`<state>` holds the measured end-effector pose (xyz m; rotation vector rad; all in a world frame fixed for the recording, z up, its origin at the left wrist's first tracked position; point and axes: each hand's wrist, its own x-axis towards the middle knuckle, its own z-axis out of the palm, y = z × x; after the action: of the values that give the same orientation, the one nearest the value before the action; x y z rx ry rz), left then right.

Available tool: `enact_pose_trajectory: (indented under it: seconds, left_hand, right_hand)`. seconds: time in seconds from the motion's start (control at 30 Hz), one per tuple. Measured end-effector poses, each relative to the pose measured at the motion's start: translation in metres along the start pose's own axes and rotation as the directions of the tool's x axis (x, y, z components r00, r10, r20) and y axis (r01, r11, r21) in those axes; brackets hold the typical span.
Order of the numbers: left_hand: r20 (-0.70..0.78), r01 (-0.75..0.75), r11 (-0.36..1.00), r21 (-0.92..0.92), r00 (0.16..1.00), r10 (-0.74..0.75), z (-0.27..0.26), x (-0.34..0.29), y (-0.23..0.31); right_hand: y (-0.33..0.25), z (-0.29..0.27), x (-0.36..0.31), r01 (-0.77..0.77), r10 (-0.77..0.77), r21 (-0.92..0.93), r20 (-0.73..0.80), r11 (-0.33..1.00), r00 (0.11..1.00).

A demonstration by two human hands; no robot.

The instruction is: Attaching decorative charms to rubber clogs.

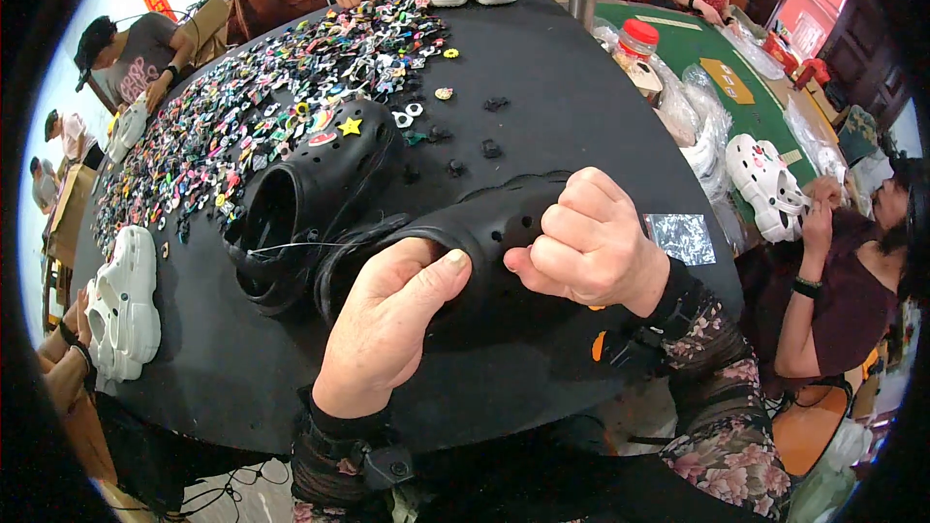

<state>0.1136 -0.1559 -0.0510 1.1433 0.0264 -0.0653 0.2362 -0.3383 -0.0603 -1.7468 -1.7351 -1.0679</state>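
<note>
My left hand (392,305) grips a black clog (489,218) lying in front of me, its thumb over the rim of the foot opening and its fingers inside. Over the clog's toe, my right hand (596,247) is closed in a fist; whatever it holds, if anything, is hidden. A second black clog (339,160) stands just left of the first, its toe pointing away. On its upper are a yellow star charm (350,127) and a few other charms. A thin pale strand (295,246) runs across its heel side.
A large heap of colourful shoe charms (262,87) covers the table's far left. Small black pieces (491,148) lie beyond the clogs. A clear packet (680,238) lies to the right. White clogs (126,305) stand at the left edge. Other people sit around the black table (572,87).
</note>
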Motion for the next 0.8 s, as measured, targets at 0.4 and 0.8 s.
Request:
enact_pose_trajectory:
  seconds: [0.4,0.8]
  left_hand:
    - [-0.012,0.001,1.0,-0.006,1.0,-0.001,0.002,-0.002,0.001]
    - [0.032,0.0,0.999,0.039,0.999,-0.002,-0.001,0.001,-0.003]
  right_hand:
    - [-0.007,-0.005,0.006,0.003,-0.004,0.009,0.074,1.0,0.997]
    - [-0.004,-0.002,0.001,0.024,-0.024,0.011,0.025,1.0,0.999]
